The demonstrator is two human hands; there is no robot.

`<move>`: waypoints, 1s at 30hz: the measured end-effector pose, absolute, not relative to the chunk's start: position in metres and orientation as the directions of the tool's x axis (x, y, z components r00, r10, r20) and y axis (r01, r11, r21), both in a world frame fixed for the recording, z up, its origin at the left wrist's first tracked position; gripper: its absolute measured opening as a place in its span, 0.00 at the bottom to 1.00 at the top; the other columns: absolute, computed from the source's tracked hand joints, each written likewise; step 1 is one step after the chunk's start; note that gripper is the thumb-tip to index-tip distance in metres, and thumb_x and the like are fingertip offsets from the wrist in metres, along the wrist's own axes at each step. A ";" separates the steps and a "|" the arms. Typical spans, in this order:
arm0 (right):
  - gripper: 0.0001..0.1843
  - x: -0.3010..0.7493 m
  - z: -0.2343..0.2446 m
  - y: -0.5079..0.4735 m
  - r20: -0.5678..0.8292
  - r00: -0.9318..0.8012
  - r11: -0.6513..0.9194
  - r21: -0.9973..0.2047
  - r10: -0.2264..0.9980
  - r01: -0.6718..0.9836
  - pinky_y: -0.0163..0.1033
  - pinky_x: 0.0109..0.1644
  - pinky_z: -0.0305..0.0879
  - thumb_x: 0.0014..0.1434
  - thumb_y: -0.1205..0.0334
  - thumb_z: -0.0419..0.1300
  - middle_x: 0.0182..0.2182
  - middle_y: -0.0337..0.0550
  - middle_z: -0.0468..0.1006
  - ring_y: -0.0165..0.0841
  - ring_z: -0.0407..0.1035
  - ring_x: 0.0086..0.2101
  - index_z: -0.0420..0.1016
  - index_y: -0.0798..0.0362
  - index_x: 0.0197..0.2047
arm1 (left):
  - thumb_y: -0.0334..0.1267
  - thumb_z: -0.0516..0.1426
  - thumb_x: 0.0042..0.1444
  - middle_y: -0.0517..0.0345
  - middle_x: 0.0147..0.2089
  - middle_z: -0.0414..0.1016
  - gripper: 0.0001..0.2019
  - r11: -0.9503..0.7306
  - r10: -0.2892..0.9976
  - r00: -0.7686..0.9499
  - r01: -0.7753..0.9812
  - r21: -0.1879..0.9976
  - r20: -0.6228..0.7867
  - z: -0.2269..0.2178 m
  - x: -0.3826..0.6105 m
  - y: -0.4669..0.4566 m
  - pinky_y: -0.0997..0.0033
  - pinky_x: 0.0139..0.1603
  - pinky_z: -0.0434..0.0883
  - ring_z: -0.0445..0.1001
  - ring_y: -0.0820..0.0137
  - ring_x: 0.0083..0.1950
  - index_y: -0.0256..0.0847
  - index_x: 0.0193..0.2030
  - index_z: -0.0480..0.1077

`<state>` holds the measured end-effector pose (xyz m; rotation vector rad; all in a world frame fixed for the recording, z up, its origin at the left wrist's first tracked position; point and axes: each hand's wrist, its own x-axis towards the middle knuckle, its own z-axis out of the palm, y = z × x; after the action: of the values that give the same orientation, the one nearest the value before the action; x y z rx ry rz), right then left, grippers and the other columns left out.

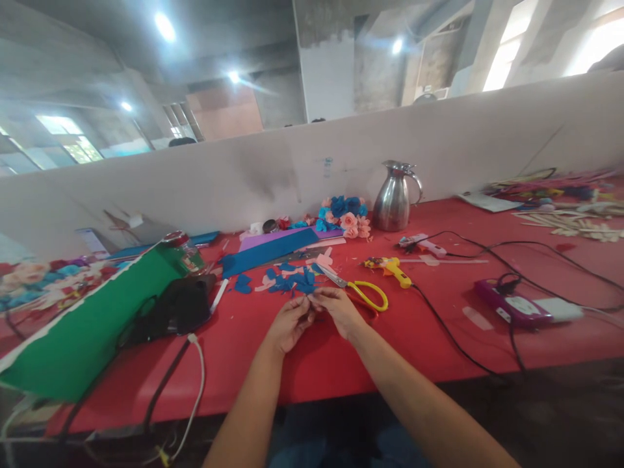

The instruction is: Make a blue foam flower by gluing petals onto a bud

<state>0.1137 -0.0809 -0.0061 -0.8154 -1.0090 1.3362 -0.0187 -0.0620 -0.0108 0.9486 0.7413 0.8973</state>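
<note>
My left hand (291,323) and my right hand (338,311) meet over the red table, fingertips pinched together. Whatever is between them is too small and hidden to make out. Right beyond the fingertips is a blue crepe-paper piece (306,281); I cannot tell whether it is held or lies on the table. Cut blue petals (285,282) and pink paper pieces (324,259) are scattered there. Scissors (375,297) with yellow handles lie just right of my right hand, blades pointing left. Farther right is a yellow glue gun (394,270) with a black cord.
Blue paper strip (270,252), finished paper flowers (347,214) and a metal jug (392,198) stand toward the back. A green box (92,325), black pouch (178,305) and lidded jar (188,253) are left. Cords run to a purple power strip (511,305) at right.
</note>
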 end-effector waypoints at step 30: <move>0.10 0.099 -0.024 -0.084 0.439 0.291 0.310 -0.863 0.850 0.398 0.38 0.34 0.64 0.52 0.66 0.53 0.28 0.44 0.80 0.37 0.71 0.29 0.77 0.52 0.28 | 0.40 0.63 0.47 0.54 0.39 0.81 0.08 -0.310 0.949 0.063 0.011 0.951 0.309 -0.015 -0.012 -0.057 0.60 0.58 0.62 0.74 0.59 0.48 0.42 0.34 0.80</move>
<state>0.0991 -0.0842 -0.0244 -1.2949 -1.3147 0.4535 -0.0123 -0.0571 -0.0151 1.4813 1.0137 1.3793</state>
